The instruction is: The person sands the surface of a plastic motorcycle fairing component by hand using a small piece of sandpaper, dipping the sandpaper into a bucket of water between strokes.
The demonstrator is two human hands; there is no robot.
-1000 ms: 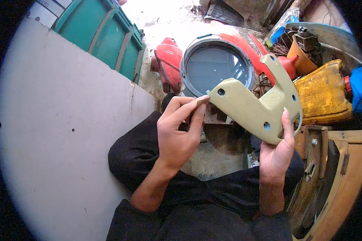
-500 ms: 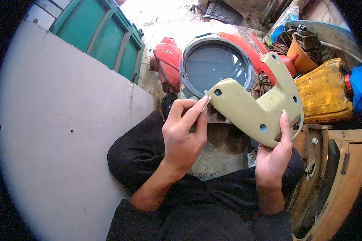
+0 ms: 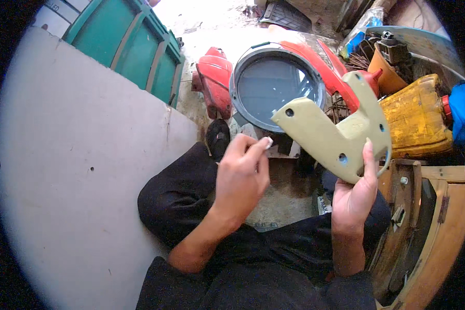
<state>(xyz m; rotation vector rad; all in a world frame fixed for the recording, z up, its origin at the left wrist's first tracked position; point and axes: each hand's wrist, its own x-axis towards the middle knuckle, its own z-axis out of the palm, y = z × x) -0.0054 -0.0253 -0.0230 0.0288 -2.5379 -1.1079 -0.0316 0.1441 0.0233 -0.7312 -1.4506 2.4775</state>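
My right hand (image 3: 354,199) grips the lower right edge of a pale olive, L-shaped vehicle body panel (image 3: 318,129), thumb lying on its face. The panel is tilted up and has several round holes with blue showing around some of them. Left of the panel's near edge, my left hand (image 3: 241,173) pinches a small whitish folded piece (image 3: 268,142) between thumb and fingers, apart from the panel. What material the piece is I cannot tell. Beyond the panel stands a grey bucket (image 3: 235,101) with cloudy water in it.
Red body panels (image 3: 214,77) lie left of the bucket and behind it. At right are a yellow jerrycan (image 3: 418,121), an orange pot (image 3: 385,67) and wooden furniture (image 3: 439,222). A pale board (image 3: 88,170) runs along the left, beside a green cabinet (image 3: 124,46).
My left hand has drawn back from the panel's left corner, moving slightly down, the small piece still pinched. The panel has shifted a little right in my right hand.
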